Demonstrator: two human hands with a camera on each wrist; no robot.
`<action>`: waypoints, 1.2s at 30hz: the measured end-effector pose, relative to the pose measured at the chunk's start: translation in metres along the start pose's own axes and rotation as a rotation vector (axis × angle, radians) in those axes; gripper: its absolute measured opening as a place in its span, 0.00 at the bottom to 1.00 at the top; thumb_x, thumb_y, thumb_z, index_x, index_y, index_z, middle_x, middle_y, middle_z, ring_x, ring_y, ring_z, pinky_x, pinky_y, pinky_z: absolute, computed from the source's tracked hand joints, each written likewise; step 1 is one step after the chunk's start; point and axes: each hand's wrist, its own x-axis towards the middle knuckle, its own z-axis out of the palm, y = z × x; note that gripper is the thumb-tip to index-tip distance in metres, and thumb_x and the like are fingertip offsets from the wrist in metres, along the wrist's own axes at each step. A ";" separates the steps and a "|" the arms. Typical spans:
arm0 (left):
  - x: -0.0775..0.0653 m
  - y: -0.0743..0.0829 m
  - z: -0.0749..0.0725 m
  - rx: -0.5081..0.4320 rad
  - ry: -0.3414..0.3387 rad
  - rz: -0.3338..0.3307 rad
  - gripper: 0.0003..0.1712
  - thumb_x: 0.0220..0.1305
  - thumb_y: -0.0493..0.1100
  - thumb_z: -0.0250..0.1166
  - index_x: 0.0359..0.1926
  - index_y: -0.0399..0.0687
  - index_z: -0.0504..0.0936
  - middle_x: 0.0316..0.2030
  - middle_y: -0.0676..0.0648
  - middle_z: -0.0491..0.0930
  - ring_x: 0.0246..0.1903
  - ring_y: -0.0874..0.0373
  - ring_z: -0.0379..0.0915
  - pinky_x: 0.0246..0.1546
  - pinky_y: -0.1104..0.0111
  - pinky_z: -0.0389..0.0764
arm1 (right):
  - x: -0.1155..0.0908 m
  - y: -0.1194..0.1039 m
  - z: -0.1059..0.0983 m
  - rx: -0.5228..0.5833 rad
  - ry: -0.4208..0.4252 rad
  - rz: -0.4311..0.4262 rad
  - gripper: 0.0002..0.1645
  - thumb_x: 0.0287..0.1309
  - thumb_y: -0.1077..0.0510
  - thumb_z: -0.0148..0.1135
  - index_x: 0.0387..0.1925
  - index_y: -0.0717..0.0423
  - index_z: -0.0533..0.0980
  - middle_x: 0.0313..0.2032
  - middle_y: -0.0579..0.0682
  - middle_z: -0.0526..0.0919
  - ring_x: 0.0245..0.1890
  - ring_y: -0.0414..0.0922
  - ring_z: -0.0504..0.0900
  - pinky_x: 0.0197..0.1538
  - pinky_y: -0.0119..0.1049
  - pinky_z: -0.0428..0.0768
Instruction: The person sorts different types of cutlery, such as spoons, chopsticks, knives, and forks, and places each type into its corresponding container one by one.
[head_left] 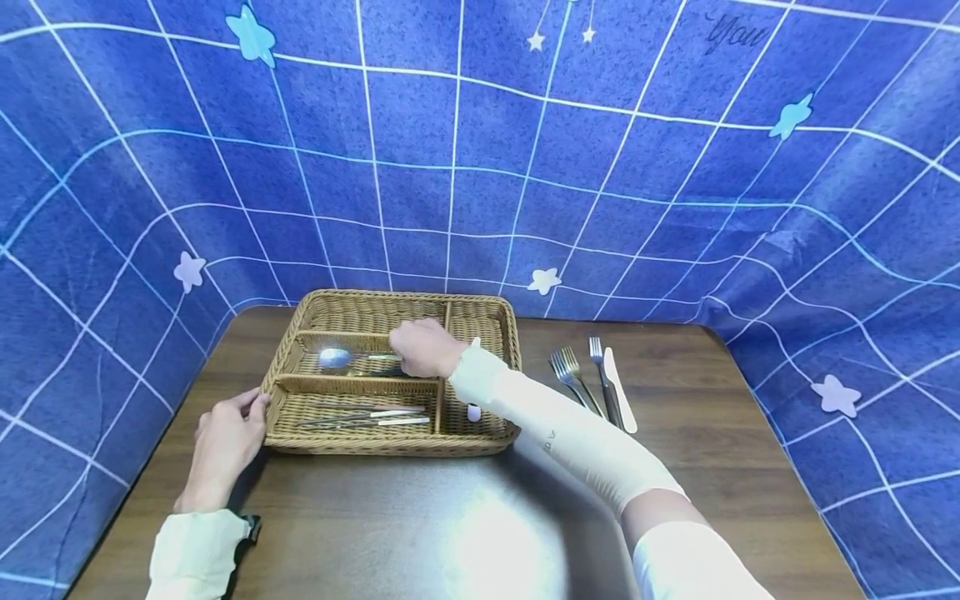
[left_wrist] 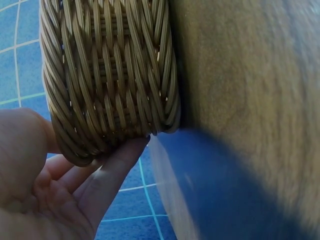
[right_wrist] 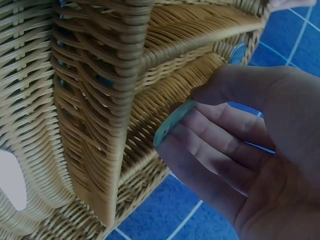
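Possibly the spoon [head_left: 334, 357] swings and catches the divider [head_left: 360, 384], should the right hand's [head_left: 426, 347] narrow pinch on its handle end slip. Its bowl lies left of that hand, in or just over the basket's [head_left: 390, 449] middle-left compartment. Left hand [head_left: 228, 433] grips the basket's corner, thumb opposite fingers.

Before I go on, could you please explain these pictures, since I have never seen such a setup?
There is no machine, only a person's left hand and right hand, both bare. The wide picture comes from a camera on the head, the other two from one on each wrist. On the table stands a divided basket, with thin utensils in its front compartment; three forks and a knife lie to its right. The left hand grips the basket's left side; the right hand pinches a spoon.
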 end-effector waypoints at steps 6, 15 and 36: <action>0.001 0.001 0.001 -0.002 -0.006 0.004 0.29 0.83 0.52 0.52 0.69 0.35 0.79 0.62 0.25 0.78 0.60 0.16 0.71 0.53 0.31 0.74 | 0.005 -0.003 0.003 0.006 -0.044 0.000 0.20 0.63 0.67 0.67 0.25 0.46 0.68 0.21 0.40 0.65 0.25 0.38 0.65 0.35 0.32 0.74; 0.000 0.002 0.001 -0.001 -0.012 0.000 0.29 0.83 0.52 0.52 0.69 0.34 0.79 0.62 0.25 0.77 0.60 0.16 0.71 0.54 0.31 0.74 | 0.016 -0.005 0.011 -0.045 -0.079 -0.019 0.10 0.67 0.68 0.64 0.34 0.49 0.80 0.25 0.40 0.71 0.26 0.38 0.69 0.39 0.33 0.79; -0.001 0.003 0.001 -0.008 0.004 -0.012 0.29 0.83 0.52 0.52 0.68 0.34 0.80 0.61 0.25 0.78 0.60 0.16 0.71 0.54 0.31 0.74 | 0.019 -0.006 0.009 0.046 -0.003 -0.027 0.26 0.65 0.71 0.61 0.19 0.44 0.64 0.18 0.40 0.64 0.22 0.37 0.65 0.31 0.32 0.75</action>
